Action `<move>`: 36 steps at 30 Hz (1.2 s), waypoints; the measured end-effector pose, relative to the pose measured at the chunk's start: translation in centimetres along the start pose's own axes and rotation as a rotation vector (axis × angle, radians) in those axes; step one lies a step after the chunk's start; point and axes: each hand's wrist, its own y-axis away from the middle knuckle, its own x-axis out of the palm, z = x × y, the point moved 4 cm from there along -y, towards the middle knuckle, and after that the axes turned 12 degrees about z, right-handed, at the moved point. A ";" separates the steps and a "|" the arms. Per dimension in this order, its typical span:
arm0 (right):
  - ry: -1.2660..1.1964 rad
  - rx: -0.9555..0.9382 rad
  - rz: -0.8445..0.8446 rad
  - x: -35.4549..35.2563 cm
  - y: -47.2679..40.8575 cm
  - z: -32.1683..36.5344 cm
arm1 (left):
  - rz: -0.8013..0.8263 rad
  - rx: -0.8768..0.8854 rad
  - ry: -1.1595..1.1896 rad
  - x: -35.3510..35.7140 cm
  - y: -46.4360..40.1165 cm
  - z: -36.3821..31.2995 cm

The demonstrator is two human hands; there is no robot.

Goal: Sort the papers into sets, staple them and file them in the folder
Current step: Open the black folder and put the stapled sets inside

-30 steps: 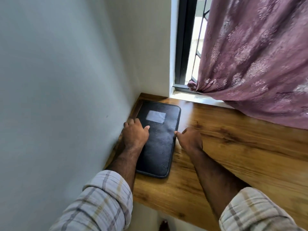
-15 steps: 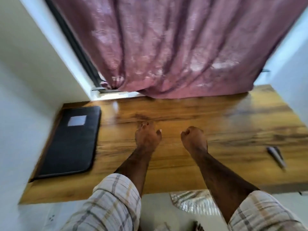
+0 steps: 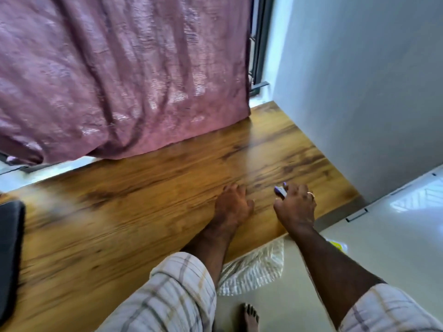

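A small grey-violet stapler [image 3: 280, 190] lies near the right end of the wooden table [image 3: 134, 212]. My right hand [image 3: 297, 207] is down over it, thumb and fingers curled round it, so only its left tip shows. To its left, my left hand [image 3: 233, 207] rests on the tabletop with fingers loosely bent, holding nothing. At the table's far left lies the black folder [image 3: 9, 255], closed and cut off by the frame edge. No papers are in view.
A mauve curtain [image 3: 124, 75] hangs down to the back of the table. A white wall [image 3: 364, 92] bounds the table's right end. On the pale floor [image 3: 383, 248] below the front edge lies a crumpled clear plastic bag [image 3: 251, 269], and my bare foot [image 3: 249, 317] shows.
The view swung right, away from the folder. Both hands left the folder and moved along the table; my right hand has come down on the stapler at the right end.
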 end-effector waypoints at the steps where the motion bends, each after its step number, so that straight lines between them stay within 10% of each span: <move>1: 0.004 0.044 -0.001 -0.2 -0.4 -1.1 | 0.011 0.024 0.005 0.3 -0.6 -0.9; 16: -0.049 -0.268 0.252 2.2 -1.4 3.8 | -0.038 -0.152 0.257 -1.5 2.4 6.1; 27: 0.157 -1.036 0.468 13.8 16.8 28.7 | -0.166 -0.508 0.300 -6.3 26.0 29.2; 36: 0.168 -1.263 0.505 27.0 36.4 41.5 | -0.323 -0.964 0.429 -2.3 48.7 46.8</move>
